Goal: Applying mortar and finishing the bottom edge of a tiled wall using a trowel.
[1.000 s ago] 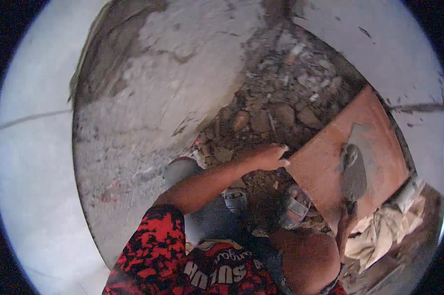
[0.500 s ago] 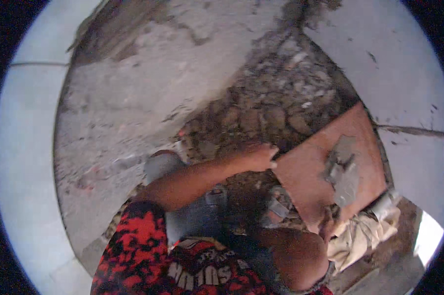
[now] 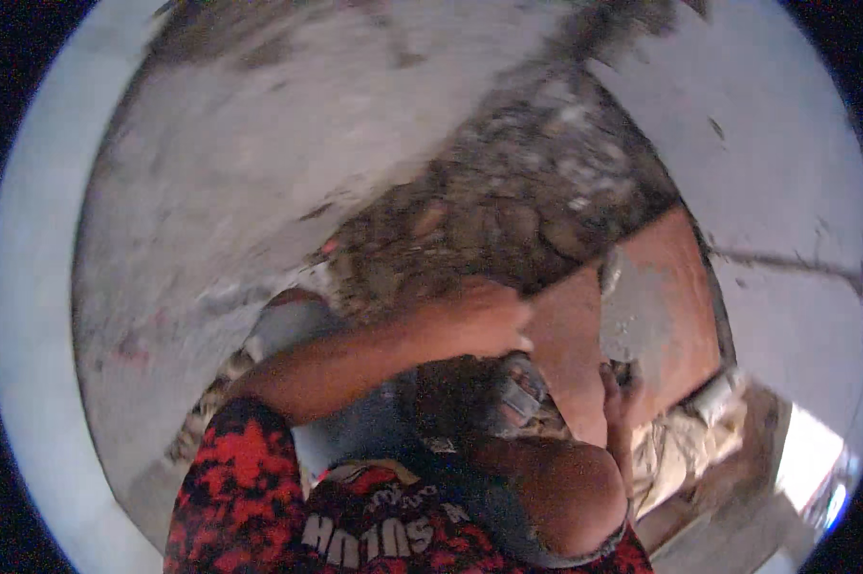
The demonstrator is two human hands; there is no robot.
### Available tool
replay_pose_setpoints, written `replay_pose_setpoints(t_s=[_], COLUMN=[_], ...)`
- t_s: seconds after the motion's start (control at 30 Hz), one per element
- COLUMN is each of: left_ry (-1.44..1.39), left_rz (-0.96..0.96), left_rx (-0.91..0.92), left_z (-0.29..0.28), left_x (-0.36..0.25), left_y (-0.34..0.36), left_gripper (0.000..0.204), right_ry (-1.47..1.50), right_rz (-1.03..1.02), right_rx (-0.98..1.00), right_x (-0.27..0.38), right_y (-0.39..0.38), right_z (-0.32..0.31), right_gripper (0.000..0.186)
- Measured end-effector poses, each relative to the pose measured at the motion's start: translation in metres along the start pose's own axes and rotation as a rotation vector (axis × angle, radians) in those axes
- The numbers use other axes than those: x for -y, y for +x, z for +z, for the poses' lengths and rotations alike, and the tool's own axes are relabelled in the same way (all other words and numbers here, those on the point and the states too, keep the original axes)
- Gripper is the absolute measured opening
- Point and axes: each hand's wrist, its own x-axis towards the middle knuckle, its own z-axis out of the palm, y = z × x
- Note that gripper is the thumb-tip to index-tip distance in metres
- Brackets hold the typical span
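A reddish square tile (image 3: pixel 563 320) lies tilted at right of centre, with a patch of wet grey mortar (image 3: pixel 656 330) on it. My left hand (image 3: pixel 493 320) is closed at the tile's left corner, its fingers blurred by motion. My right hand (image 3: pixel 620 407) is at the tile's near side, closed round the dark handle of what looks like a trowel (image 3: pixel 630 311). The grey blade lies over the mortar and is hard to tell from it.
Broken, stony ground (image 3: pixel 508 201) stretches beyond the tile. Rough concrete (image 3: pixel 211 191) lies to the left, and large pale slabs (image 3: pixel 756 163) border the right. A crumpled beige sack (image 3: pixel 685 454) lies near right. A clear plastic piece (image 3: pixel 519 397) sits by my knee.
My right hand and the trowel have moved left and farther away across the tile, and the grey patch looks wider. My left hand stays at the corner. The view has shifted slightly.
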Motion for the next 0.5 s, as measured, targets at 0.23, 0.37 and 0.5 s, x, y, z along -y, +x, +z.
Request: replay_pose_setpoints(t_s=[0.23,0.37,0.5], left_ry=[-0.005,-0.009,-0.113], left_rz=[0.177,0.001,-0.107], left_rx=[-0.584,-0.892,-1.024], left_z=[-0.021,-0.015,-0.016], left_x=[-0.044,-0.083,-0.1], left_y=[-0.076,-0.109,-0.122], left_gripper=[0.033,0.033,0.037], right_ry=[0.046,-0.32,-0.708], right_rz=[-0.418,-0.409,-0.417], right_rx=[0.356,0.717,0.977], right_x=[0.041,0.107,0.157], right_y=[0.032,0.04,0.044], right_z=[0.075,0.144,0.207], right_gripper=[0.028,0.041,0.057])
